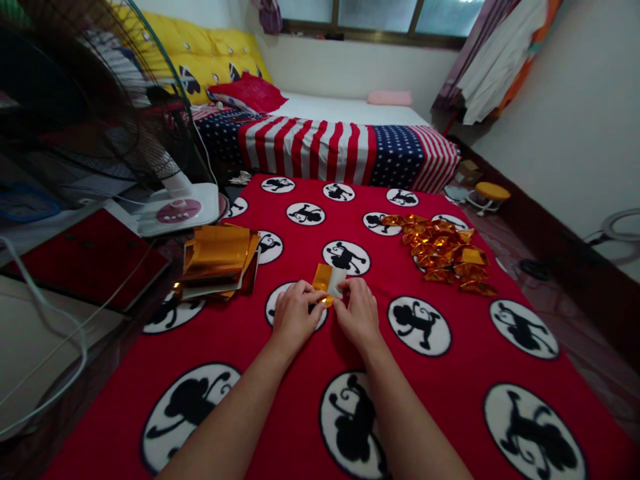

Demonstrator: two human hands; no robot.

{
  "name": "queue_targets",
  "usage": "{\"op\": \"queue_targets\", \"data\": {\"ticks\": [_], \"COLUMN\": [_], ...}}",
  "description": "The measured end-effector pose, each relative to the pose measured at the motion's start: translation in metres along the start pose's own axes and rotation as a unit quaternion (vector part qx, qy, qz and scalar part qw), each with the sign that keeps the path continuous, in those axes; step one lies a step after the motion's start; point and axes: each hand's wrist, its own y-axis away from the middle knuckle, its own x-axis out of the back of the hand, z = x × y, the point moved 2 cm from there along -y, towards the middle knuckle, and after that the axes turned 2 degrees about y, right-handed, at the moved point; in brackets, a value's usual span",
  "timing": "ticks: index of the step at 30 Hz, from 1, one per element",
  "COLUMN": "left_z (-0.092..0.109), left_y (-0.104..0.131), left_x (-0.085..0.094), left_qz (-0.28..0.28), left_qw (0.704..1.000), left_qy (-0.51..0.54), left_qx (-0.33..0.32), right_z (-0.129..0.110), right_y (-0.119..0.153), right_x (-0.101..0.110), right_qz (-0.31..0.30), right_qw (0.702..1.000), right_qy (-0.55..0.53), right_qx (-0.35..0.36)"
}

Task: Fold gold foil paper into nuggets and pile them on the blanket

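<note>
Both hands are at a small sheet of gold foil paper (323,275) on the red cloth; it is partly folded, its pale back (337,280) showing on the right. My left hand (296,310) pinches the near left edge, fingers closed. With thumb and fingers closed, my right hand (357,308) grips the right side. The fingertips hide part of the near fold. To the left lies a stack of flat gold foil sheets (220,250). A heap of folded shiny gold paper pieces (443,250) rests to the right.
Red cloth with monkey circles (370,353) covers the table. An electric fan (183,203) stands at the left, beside a dark red panel (85,250) and a white cable (75,320). Behind is a bed with a striped cover (315,143). A yellow stool (493,192) stands right.
</note>
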Motion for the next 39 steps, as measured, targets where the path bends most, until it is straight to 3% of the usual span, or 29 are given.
{"op": "queue_targets", "data": {"ticks": [20,28,34,39], "left_z": [0.002,0.0,-0.004,-0.008], "left_y": [0.0,0.001,0.0,-0.004], "left_x": [0.002,0.0,-0.001,-0.002], "left_qz": [-0.004,0.027,0.091,0.09], "left_qw": [1.0,0.999,0.991,0.954], "left_qy": [-0.007,0.03,0.092,0.269], "left_qx": [0.004,-0.004,0.037,0.092], "right_z": [-0.001,0.0,0.006,0.001], "right_y": [0.002,0.001,0.003,0.002], "right_x": [0.003,0.002,-0.002,-0.004], "right_qz": [0.067,0.055,0.066,0.055], "right_qw": [0.995,0.996,0.975,0.912], "right_qy": [-0.065,-0.063,-0.203,-0.4], "right_qx": [-0.02,-0.032,-0.065,-0.073]}}
